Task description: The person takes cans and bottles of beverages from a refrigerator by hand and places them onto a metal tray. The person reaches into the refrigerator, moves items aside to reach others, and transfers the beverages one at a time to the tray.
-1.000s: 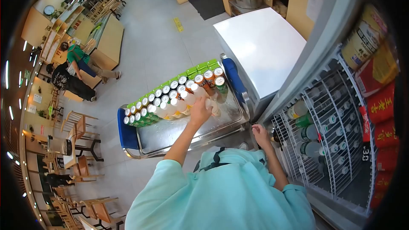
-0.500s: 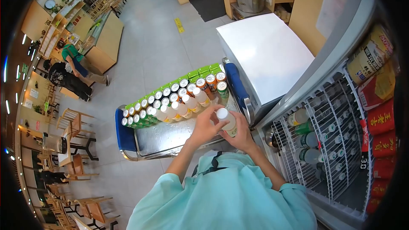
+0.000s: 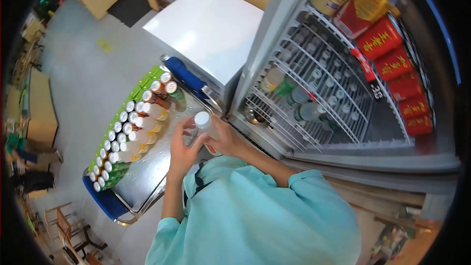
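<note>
Held between both hands, close to my body, is a clear plastic bottle [image 3: 203, 120] with a white cap, standing roughly upright. My left hand [image 3: 184, 146] curls its fingers and thumb around the near left side. My right hand [image 3: 222, 136] is wrapped on the bottle's right side, hiding part of its label. Just left of the hands is a metal cart [image 3: 140, 179] with blue ends. Rows of drink cans [image 3: 117, 137] and several white-capped bottles [image 3: 142, 135] stand on it.
On the right is an open fridge with white wire shelves [image 3: 319, 103] holding bottles. Its door rack carries red cans [image 3: 405, 88] and larger bottles. A white-topped cabinet [image 3: 211, 29] stands beyond the cart. A person [image 3: 32, 157] is far left, near wooden chairs [image 3: 64, 230].
My view has turned right towards the fridge, so the cart and cabinet sit further left in view. Both hands still hold the bottle.
</note>
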The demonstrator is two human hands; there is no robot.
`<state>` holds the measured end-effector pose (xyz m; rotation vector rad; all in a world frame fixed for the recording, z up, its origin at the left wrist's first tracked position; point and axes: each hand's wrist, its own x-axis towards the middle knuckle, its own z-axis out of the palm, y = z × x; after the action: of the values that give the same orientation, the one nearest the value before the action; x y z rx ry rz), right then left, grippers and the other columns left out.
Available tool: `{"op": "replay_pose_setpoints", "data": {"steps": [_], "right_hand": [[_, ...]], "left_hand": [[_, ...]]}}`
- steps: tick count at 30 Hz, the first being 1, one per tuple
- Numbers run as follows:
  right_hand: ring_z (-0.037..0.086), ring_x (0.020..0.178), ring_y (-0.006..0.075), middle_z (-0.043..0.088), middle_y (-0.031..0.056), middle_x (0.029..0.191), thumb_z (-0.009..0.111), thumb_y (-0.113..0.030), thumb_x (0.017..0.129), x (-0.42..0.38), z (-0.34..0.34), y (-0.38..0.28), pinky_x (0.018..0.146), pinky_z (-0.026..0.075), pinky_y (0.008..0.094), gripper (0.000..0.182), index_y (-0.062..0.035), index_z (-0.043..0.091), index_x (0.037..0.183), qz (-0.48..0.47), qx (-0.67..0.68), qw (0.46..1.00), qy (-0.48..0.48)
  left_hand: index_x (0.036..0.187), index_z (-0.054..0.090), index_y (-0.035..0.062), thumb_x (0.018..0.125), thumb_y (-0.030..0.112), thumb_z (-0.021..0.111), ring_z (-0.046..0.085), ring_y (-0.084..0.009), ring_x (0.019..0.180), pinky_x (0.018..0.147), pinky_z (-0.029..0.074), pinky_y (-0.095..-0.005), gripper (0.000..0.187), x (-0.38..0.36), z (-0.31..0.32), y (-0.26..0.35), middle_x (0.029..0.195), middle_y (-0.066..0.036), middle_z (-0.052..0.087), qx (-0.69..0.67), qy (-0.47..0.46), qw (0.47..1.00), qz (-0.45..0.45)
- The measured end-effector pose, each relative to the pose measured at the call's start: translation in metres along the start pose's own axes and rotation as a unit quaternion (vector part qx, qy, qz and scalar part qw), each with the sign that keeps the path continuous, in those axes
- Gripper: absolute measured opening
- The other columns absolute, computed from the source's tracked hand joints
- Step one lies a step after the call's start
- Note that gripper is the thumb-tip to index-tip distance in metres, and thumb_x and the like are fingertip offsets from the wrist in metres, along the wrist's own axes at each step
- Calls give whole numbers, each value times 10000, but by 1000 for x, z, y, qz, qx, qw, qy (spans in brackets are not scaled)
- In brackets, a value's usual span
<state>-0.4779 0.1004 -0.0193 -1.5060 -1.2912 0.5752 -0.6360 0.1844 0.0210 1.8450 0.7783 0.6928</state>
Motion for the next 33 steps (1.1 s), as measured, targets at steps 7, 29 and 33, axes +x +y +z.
{"op": "replay_pose_setpoints", "data": {"steps": [7, 29, 33], "right_hand": [[666, 920, 265, 668, 145, 1033, 739, -253, 911, -11, -19, -24, 828, 520, 389, 384, -26, 586, 1181, 54, 70, 991, 96], [531, 1233, 310, 597, 192, 1329, 882, -217, 764, 24, -237, -105, 1035, 433, 443, 524, -50, 646, 1201, -146, -389, 908, 54], [545, 1233, 311, 607, 179, 1329, 874, -142, 768, 35, -278, -77, 1040, 436, 436, 507, -41, 643, 1207, -134, -359, 919, 93]], "left_hand": [[1429, 490, 1, 883, 265, 797, 612, -262, 1148, 974, 488, -379, 680, -28, 11, -23, 1267, -136, 628, -55, -187, 980, -27], [1384, 449, 27, 876, 163, 721, 633, -430, 1013, 832, 533, -484, 592, 86, 177, 99, 1241, -228, 561, -146, -21, 978, 145], [1461, 391, 7, 893, 121, 705, 655, -333, 1078, 883, 538, -444, 659, 113, 216, 113, 1310, -209, 553, -171, -30, 973, 154]]}}
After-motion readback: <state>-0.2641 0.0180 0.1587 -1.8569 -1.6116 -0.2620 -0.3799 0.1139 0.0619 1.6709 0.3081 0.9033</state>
